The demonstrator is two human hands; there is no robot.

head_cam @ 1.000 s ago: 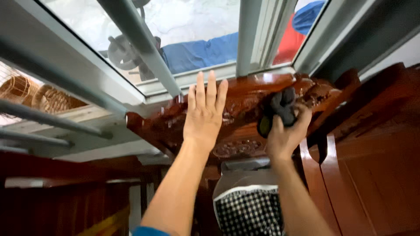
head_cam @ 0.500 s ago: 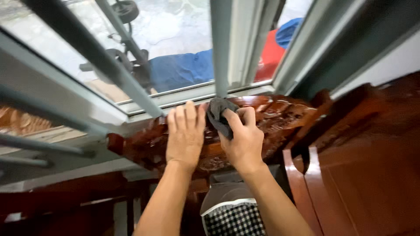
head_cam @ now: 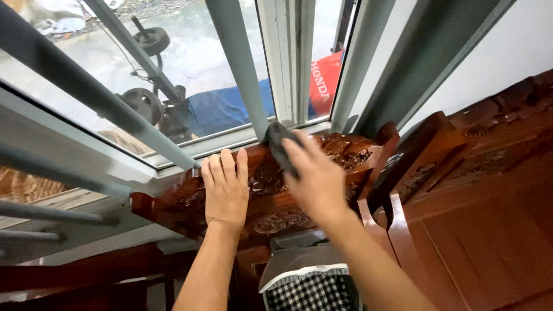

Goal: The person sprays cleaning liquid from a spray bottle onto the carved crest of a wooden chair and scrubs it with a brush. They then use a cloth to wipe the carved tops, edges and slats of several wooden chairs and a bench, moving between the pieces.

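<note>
Window [head_cam: 173, 86]: fills the upper left; grey slanted bars cross in front of the glass, and the sill runs just behind the carved wood.
Wall [head_cam: 507, 52]: pale, upper right, behind the grey window frame.
Cabinet [head_cam: 489, 219]: red-brown panelled wood at right, standing close beside the carved piece and leaving only a narrow gap.
Carved wood [head_cam: 351, 158]: dark red-brown crest with deep relief carving and a glossy finish; its top edge lies just below the sill, with little open room above it.
Checked cloth [head_cam: 314, 291]: black-and-white check with a white band, bottom centre, below the carving.
Left hand [head_cam: 226, 190]: flat on the carved wood, fingers straight and together, holding nothing.
Right hand [head_cam: 315, 181]: blurred, fingers curled and pressing the rag down on the carving.
Rag [head_cam: 279, 144]: small, dark grey, crumpled; on the top edge of the carved wood, touching the foot of a window bar, partly covered by the fingers.
</note>
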